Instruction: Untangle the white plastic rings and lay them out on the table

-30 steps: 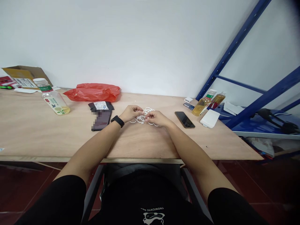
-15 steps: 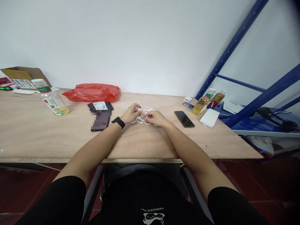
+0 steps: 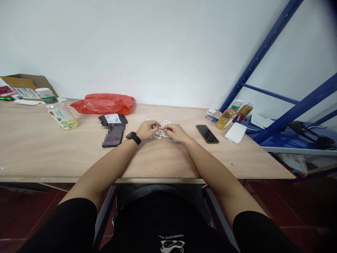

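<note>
In the middle of the table lies a small heap of thin white loops [image 3: 159, 134], either rings or a coiled cord; I cannot tell which. My left hand [image 3: 147, 129] comes in from the left, thumb and fingers pinched together on part of the white loops. From the right, my right hand [image 3: 176, 132] also pinches part of them, its fingertips close to those of the left. My fingers partly cover the heap. A black watch [image 3: 134, 137] is on my left wrist.
Left of my hands are a dark pouch [image 3: 113, 135], a red plastic bag [image 3: 105, 104] and a bottle [image 3: 61, 114]. To the right lie a phone [image 3: 207, 134], a white case [image 3: 235, 133] and another bottle [image 3: 225, 118]. A blue metal frame [image 3: 263, 49] stands beyond.
My left hand has lowered slightly and its fingers have closed in toward the right hand. The right fingertips have risen a little, so both pinches now sit nearer each other.
</note>
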`<action>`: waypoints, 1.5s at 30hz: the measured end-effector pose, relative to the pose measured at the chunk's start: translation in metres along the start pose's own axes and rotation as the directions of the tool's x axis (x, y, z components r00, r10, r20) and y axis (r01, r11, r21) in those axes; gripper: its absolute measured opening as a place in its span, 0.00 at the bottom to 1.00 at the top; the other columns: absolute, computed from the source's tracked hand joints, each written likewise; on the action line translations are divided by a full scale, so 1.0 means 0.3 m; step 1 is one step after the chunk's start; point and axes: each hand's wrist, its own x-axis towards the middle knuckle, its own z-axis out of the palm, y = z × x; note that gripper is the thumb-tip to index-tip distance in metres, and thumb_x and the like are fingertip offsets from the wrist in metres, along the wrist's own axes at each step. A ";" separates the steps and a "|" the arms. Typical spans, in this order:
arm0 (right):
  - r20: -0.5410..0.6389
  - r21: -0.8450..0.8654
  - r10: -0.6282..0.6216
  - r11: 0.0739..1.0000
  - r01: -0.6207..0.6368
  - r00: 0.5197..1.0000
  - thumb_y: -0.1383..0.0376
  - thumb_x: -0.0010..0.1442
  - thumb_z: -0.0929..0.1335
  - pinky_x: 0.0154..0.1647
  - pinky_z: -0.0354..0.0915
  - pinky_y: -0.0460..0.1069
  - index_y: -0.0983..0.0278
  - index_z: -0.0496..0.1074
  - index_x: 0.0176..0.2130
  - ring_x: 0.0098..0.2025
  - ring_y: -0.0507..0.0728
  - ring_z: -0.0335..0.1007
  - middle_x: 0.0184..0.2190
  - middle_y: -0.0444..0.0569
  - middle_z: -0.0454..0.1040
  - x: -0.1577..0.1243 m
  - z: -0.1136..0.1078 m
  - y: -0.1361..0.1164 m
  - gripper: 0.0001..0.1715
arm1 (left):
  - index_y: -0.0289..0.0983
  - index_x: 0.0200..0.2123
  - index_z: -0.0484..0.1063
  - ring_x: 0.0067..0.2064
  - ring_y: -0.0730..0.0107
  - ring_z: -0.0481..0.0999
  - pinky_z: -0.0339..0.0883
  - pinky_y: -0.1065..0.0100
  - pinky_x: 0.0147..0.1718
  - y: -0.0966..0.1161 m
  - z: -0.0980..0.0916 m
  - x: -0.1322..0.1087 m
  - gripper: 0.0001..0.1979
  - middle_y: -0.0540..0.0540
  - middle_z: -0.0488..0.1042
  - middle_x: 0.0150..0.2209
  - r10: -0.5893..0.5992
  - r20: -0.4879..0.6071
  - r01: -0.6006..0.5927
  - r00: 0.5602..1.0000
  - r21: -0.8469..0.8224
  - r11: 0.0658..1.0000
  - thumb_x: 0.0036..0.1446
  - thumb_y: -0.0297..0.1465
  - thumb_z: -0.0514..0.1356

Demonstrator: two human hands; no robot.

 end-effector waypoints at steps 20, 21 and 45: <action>-0.009 -0.181 -0.021 0.983 0.019 1.000 0.72 0.48 0.66 0.31 0.57 0.44 0.64 0.80 0.29 0.27 0.50 0.67 0.24 0.43 0.77 -0.006 -0.004 -0.019 0.12 | 0.34 0.34 0.80 0.25 0.74 0.70 0.61 0.72 0.27 0.023 -0.010 -0.011 0.12 0.49 0.76 0.25 0.155 0.123 -0.182 0.980 0.250 0.951 0.48 0.29 0.58; -0.008 -0.187 -0.014 0.982 0.012 1.000 0.72 0.48 0.66 0.31 0.57 0.44 0.64 0.80 0.29 0.28 0.51 0.68 0.25 0.44 0.77 -0.006 -0.006 -0.021 0.12 | 0.34 0.33 0.80 0.25 0.74 0.70 0.61 0.72 0.27 0.025 -0.010 -0.011 0.11 0.49 0.75 0.25 0.163 0.129 -0.191 0.978 0.255 0.948 0.48 0.29 0.58; 0.028 -0.241 -0.017 0.970 0.023 0.999 0.74 0.54 0.65 0.43 0.67 0.47 0.59 0.82 0.40 0.39 0.55 0.76 0.37 0.44 0.82 0.000 -0.010 0.014 0.21 | 0.37 0.28 0.79 0.29 0.69 0.74 0.64 0.70 0.32 0.037 -0.019 -0.005 0.12 0.47 0.78 0.27 0.165 0.119 -0.194 0.979 0.306 0.932 0.49 0.26 0.54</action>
